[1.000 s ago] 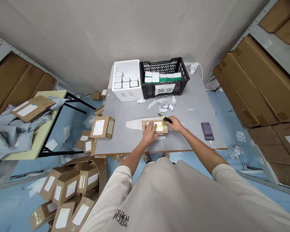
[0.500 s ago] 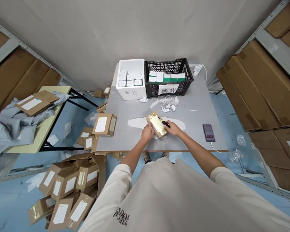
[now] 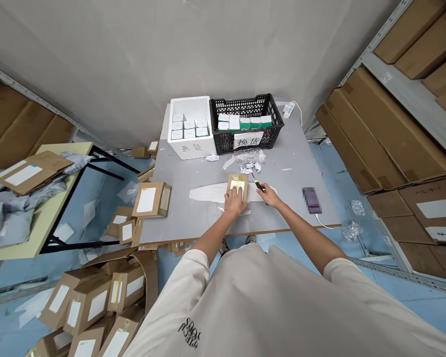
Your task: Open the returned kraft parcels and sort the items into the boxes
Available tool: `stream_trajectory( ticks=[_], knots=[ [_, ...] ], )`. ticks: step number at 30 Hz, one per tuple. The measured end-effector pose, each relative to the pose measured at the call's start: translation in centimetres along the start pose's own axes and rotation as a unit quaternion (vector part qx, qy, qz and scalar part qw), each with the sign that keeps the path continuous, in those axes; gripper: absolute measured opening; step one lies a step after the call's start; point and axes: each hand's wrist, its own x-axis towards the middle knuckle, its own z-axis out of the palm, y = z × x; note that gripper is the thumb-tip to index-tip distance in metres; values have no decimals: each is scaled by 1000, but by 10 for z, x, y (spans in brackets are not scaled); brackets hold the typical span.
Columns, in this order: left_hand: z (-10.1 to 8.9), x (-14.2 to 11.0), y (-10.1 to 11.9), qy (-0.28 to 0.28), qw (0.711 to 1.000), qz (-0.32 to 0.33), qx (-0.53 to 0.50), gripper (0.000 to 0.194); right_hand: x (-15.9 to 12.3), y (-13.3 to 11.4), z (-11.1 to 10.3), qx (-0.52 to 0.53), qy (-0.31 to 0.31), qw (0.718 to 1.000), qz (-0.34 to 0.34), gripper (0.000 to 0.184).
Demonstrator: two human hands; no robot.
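- The small cardboard box (image 3: 244, 180) sits on the table (image 3: 293, 193), just below the centre of the frame, partly over a pale strip (image 3: 202, 193). It lay crosswise 1.0 s ago and slanted 0.5 s ago; now its long side runs up and down the frame.
- The left hand (image 3: 235, 199) has moved from the box's left side onto its near part, with fingers reaching up over the top. Whether they clasp its sides as well, I cannot tell.
- The right hand (image 3: 268, 194) is closed around a black-and-yellow cutter (image 3: 259, 186), as in the 2 earlier pictures. The cutter was over the label 0.5 s ago; now it points up the frame, just right of the box, and appears clear of the cardboard.
- My reading: the box has been swung to bring another side within the cutter's reach, and the left hand is steadying it. With the blade seemingly off the box, this looks like a pause between strokes. Tape shows at the far end, and no raised flap can be made out.
- The surroundings have changed little beyond a shift of the whole view: the white foam bin (image 3: 193, 148) and black crate (image 3: 275, 130) stand side by side at upper centre, the crumpled paper (image 3: 246, 170) lies just above the box, and another box (image 3: 146, 200) is at the table's left edge.
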Motion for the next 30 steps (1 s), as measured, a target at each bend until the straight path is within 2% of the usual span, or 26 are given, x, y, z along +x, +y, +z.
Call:
stream_trajectory(
  ticks=[4, 8, 11, 16, 18, 21, 26, 30],
  knots=[
    [-3, -2, -17, -52, 997, 48, 17, 86, -1, 0, 1, 46, -4, 998, 30, 38],
    [-14, -4, -43, -99, 985, 135, 38, 95, -10, -6, 13, 93, -42, 995, -1, 35],
    [-19, -6, -51, -85, 985, 144, 48, 83, -18, -12, 23, 112, -90, 990, 0, 36],
    [-15, -10, -44, -51, 986, 147, 52, 58, -29, -13, 29, 151, -155, 976, -1, 36],
    [-11, -11, -41, -43, 986, 153, 54, 51, -30, -8, 24, 143, -178, 974, 6, 39],
    [-6, -11, -39, -38, 986, 152, 58, 53, -28, 3, 6, 68, -193, 979, 13, 42],
    [-1, -8, -40, -42, 985, 154, 69, 51, -15, 17, -33, -51, -190, 977, -80, 33],
    [2, -10, -42, -35, 984, 165, 66, 53, 1, 11, -48, -182, -192, 952, -155, 30]
  ],
)
